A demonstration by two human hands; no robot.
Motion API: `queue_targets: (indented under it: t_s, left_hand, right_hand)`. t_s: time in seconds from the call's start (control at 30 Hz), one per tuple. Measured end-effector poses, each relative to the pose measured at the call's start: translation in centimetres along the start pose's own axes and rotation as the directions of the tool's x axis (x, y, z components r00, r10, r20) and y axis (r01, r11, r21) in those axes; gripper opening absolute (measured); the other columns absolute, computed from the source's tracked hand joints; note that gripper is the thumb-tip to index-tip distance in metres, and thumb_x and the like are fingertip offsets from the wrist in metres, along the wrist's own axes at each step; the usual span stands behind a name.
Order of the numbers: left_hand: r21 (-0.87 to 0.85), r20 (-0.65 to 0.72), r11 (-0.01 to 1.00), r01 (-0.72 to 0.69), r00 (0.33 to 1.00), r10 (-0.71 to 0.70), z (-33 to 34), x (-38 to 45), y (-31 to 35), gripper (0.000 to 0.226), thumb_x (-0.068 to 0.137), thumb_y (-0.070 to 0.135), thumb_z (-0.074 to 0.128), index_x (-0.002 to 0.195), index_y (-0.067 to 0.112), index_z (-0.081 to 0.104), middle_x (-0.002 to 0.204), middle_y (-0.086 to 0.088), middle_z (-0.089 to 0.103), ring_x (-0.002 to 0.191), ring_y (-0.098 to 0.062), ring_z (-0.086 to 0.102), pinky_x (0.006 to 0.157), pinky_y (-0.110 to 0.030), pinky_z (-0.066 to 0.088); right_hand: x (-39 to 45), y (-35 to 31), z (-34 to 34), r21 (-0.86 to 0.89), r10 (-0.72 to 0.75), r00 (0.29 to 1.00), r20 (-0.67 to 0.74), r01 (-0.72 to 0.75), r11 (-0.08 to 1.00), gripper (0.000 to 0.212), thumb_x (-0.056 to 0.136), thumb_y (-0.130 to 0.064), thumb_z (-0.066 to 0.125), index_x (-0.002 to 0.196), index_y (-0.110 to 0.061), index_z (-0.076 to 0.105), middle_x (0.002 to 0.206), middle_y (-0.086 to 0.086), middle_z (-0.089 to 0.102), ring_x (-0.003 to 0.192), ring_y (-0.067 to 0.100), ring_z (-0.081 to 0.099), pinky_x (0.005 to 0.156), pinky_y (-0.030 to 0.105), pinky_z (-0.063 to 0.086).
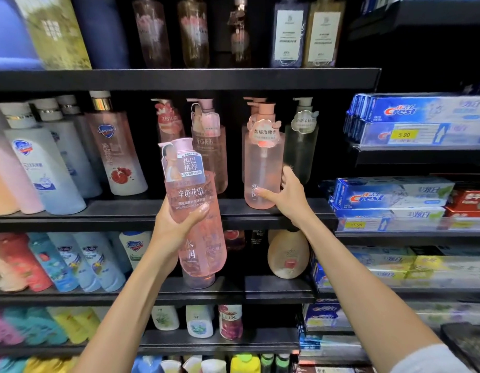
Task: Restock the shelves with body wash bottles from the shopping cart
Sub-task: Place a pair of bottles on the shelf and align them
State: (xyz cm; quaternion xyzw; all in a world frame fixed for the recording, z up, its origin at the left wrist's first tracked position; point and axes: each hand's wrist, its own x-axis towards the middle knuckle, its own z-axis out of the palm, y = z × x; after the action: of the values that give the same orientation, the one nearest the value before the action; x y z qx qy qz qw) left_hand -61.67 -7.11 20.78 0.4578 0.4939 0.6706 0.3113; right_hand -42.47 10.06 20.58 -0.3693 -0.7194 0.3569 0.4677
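We see even, bright light on the products against dark shelving. Bottles at the far left edge (31, 162) smear with blur and bend from wide-angle distortion.

Two hands at a black shelf of body wash

At centre frame the left hand (177, 224) grips a pink bottle (191, 203) held upright in front of the shelf (233, 208); its thumb lies across the label. Right of it, the right hand (286, 196) holds the lower side of a pale pink pump bottle (263, 162) standing on the shelf, beside a greenish bottle (300, 146). Toothpaste boxes (421, 119) fill the right edge.
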Motion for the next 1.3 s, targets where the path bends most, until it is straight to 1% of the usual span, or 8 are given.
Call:
queue_targets:
  t_s: [0.13,0.43,0.7,0.87,0.93,1.0,1.13,1.3]
  left_hand:
    - [-0.039,-0.039,0.999,0.010,0.999,-0.011,-0.9,-0.3,-0.2,0.073,0.059,0.047,0.081,0.124,0.031,0.054,0.111,0.009,0.070,0.103,-0.010,0.066,0.072,-0.020,0.055]
    - [-0.040,-0.038,0.999,0.007,0.999,-0.008,-1.2,0.4,0.3,0.070,0.064,0.042,0.081,0.126,0.030,0.053,0.110,0.010,0.070,0.101,-0.009,0.067,0.070,-0.018,0.055]
    - [-0.031,-0.070,0.999,0.030,0.997,-0.032,-1.7,0.6,0.6,0.068,0.062,0.042,0.081,0.123,0.030,0.054,0.107,0.010,0.070,0.099,-0.010,0.067,0.069,-0.021,0.056]
    - [-0.032,-0.130,0.998,0.055,0.990,-0.059,-3.0,0.8,1.2,0.071,0.059,0.043,0.081,0.123,0.028,0.054,0.110,0.007,0.070,0.103,-0.013,0.066,0.087,-0.038,0.053]
    - [-0.015,-0.140,0.998,0.055,0.988,-0.057,-3.7,1.0,1.5,0.072,0.058,0.045,0.083,0.122,0.029,0.055,0.110,0.008,0.070,0.103,-0.011,0.066,0.087,-0.037,0.052]
    - [0.001,-0.136,0.999,0.036,0.990,-0.036,-4.3,1.5,2.0,0.071,0.059,0.045,0.085,0.121,0.030,0.055,0.109,0.009,0.070,0.102,-0.009,0.066,0.085,-0.034,0.052]
    - [0.040,-0.134,0.999,-0.028,0.990,0.033,-4.8,3.1,3.0,0.074,0.058,0.045,0.085,0.123,0.029,0.052,0.105,0.013,0.071,0.101,-0.007,0.066,0.081,-0.026,0.053]
    - [0.075,-0.098,0.994,-0.084,0.991,0.091,-4.5,5.4,3.8,0.082,0.059,0.047,0.082,0.130,0.027,0.048,0.117,0.007,0.067,0.110,-0.011,0.063,0.092,-0.034,0.050]
  right_hand:
    - [-0.1,-0.1,0.0,-0.013,0.003,1.000,0.001,-0.003,1.000,0.054,0.071,-0.030,0.084,0.110,-0.031,0.046,0.097,-0.030,0.055,0.083,-0.023,0.054,0.068,0.006,0.043]
    - [0.1,-0.3,0.3,-0.028,0.028,1.000,0.004,-0.027,0.999,0.060,0.074,-0.029,0.082,0.122,-0.018,0.047,0.111,-0.012,0.057,0.099,0.007,0.056,0.085,0.022,0.046]
    - [0.3,-0.4,0.4,-0.020,0.083,0.997,0.008,-0.083,0.996,0.072,0.073,-0.032,0.082,0.131,-0.016,0.044,0.123,-0.005,0.056,0.106,0.010,0.052,0.088,0.025,0.045]
    - [-0.8,-0.9,0.3,-0.064,0.114,0.993,-0.015,-0.115,0.991,0.082,0.073,-0.037,0.082,0.138,-0.016,0.037,0.129,-0.006,0.053,0.114,0.011,0.051,0.098,0.030,0.044]
    - [-2.9,-0.7,0.6,-0.141,-0.001,0.977,-0.213,-0.030,0.990,0.069,0.078,-0.033,0.077,0.135,-0.016,0.042,0.123,-0.010,0.050,0.110,0.006,0.047,0.095,0.027,0.042]
    - [-5.3,-0.2,1.4,-0.364,-0.314,0.895,-0.317,0.192,0.912,0.038,0.085,-0.024,0.065,0.120,-0.014,0.055,0.113,-0.006,0.055,0.103,0.009,0.049,0.088,0.031,0.046]
    - [-7.3,1.1,4.1,-0.602,-0.641,0.762,0.096,0.557,0.572,0.028,0.088,-0.017,0.057,0.113,-0.008,0.063,0.114,0.009,0.060,0.107,0.023,0.053,0.088,0.034,0.045]
    - [-6.3,2.2,6.2,-0.649,-0.571,0.752,0.329,0.620,0.442,0.032,0.091,-0.019,0.056,0.120,-0.008,0.061,0.121,0.011,0.059,0.107,0.026,0.058,0.089,0.035,0.048]
